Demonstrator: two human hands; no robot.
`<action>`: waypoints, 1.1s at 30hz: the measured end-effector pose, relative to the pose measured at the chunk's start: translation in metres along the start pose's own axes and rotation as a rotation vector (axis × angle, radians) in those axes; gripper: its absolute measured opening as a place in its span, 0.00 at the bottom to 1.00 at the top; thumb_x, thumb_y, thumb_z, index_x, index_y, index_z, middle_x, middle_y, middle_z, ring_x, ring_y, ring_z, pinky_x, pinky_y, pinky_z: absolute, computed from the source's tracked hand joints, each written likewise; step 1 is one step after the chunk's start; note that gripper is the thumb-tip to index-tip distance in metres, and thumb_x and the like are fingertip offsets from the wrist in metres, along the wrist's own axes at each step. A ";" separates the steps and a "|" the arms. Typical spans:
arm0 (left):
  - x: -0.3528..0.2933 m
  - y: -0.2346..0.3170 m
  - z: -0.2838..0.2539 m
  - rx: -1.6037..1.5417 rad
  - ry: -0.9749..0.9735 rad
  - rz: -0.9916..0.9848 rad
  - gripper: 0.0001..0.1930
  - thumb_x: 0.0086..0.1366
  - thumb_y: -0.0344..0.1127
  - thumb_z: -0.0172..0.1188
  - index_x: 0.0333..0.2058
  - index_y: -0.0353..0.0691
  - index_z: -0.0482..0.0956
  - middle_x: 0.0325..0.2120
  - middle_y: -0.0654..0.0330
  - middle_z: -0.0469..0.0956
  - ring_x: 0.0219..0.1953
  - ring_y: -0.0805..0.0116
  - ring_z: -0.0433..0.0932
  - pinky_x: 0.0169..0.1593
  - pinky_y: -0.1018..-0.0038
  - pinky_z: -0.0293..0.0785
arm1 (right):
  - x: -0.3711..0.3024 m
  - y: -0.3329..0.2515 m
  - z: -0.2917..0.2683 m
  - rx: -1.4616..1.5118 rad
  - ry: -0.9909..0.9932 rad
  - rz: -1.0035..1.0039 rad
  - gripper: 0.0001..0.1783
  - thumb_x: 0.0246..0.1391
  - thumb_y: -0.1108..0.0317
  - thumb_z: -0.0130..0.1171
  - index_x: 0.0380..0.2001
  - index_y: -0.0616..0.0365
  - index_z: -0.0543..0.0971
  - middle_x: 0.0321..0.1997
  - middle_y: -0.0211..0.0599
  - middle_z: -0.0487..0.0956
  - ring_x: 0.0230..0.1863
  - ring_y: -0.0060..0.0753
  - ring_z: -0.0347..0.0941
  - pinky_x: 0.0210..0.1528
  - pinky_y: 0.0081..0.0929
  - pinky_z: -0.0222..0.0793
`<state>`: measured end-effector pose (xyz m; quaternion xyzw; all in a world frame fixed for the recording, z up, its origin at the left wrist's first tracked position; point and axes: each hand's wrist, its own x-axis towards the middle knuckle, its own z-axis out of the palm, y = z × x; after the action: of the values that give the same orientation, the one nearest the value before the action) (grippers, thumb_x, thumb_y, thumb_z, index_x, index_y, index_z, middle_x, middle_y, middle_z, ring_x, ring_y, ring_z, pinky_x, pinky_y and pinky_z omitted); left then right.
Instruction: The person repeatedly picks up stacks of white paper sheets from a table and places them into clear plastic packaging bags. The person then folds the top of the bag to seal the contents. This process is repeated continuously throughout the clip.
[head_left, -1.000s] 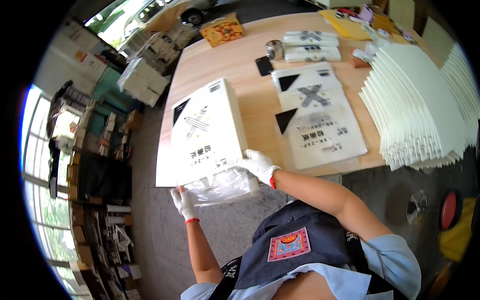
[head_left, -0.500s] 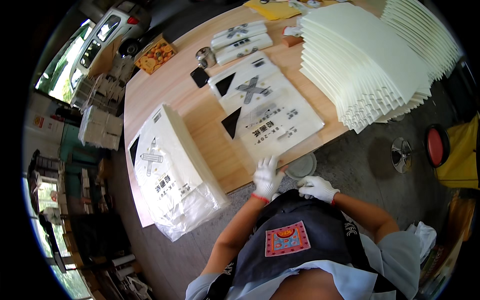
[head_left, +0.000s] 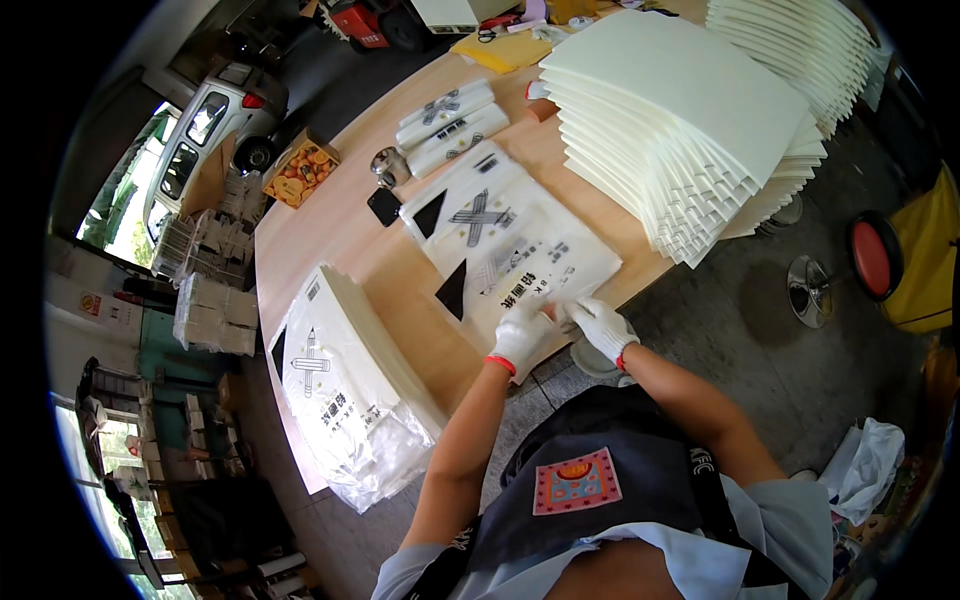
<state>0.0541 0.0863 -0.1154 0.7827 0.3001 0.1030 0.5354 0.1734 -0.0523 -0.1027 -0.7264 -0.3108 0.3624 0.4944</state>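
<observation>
Curling close together over the near end of the printed bags (head_left: 535, 238) at the frame's centre, which probably lie flat for easy reach, your left hand (head_left: 522, 335) and right hand (head_left: 603, 331) may be pinching one, though I cannot tell.

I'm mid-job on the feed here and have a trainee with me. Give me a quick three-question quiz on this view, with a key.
1. Which of these is nearest the left hand and the right hand?
a) fruit-printed cardboard box
b) flat printed plastic bags
c) red-seated stool

2. True or false: the black smartphone lies beside the metal container on the table.

3. On which side of the flat printed plastic bags, as the person sees it, is the fanned stack of white sheets?

Key: 1. b; 2. true; 3. the right.
</observation>
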 end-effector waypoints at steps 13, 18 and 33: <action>-0.003 0.136 -0.041 -0.406 0.050 0.122 0.09 0.60 0.24 0.52 0.39 0.41 0.72 0.33 0.60 0.80 0.21 0.79 0.71 0.26 0.79 0.70 | -0.002 -0.088 -0.043 -0.214 -0.158 -0.315 0.22 0.54 0.49 0.49 0.29 0.60 0.76 0.28 0.36 0.79 0.31 0.33 0.76 0.35 0.30 0.70; -0.058 0.195 0.009 0.230 0.020 0.706 0.09 0.53 0.21 0.55 0.32 0.40 0.77 0.26 0.55 0.76 0.28 0.59 0.76 0.32 0.70 0.72 | 0.039 -0.063 0.019 -0.959 -0.052 -0.431 0.13 0.55 0.59 0.47 0.36 0.53 0.76 0.32 0.40 0.79 0.36 0.43 0.75 0.39 0.36 0.69; 0.026 0.191 0.019 -0.244 -0.062 0.253 0.10 0.67 0.35 0.50 0.40 0.34 0.73 0.33 0.60 0.79 0.18 0.82 0.68 0.20 0.84 0.63 | -0.071 -0.172 -0.286 -1.392 0.664 -0.905 0.15 0.47 0.57 0.58 0.38 0.50 0.77 0.40 0.26 0.76 0.46 0.31 0.69 0.49 0.28 0.63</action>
<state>0.1527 0.0398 0.0444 0.7461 0.1680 0.1811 0.6183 0.3571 -0.1964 0.1458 -0.7372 -0.5581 -0.3671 0.1015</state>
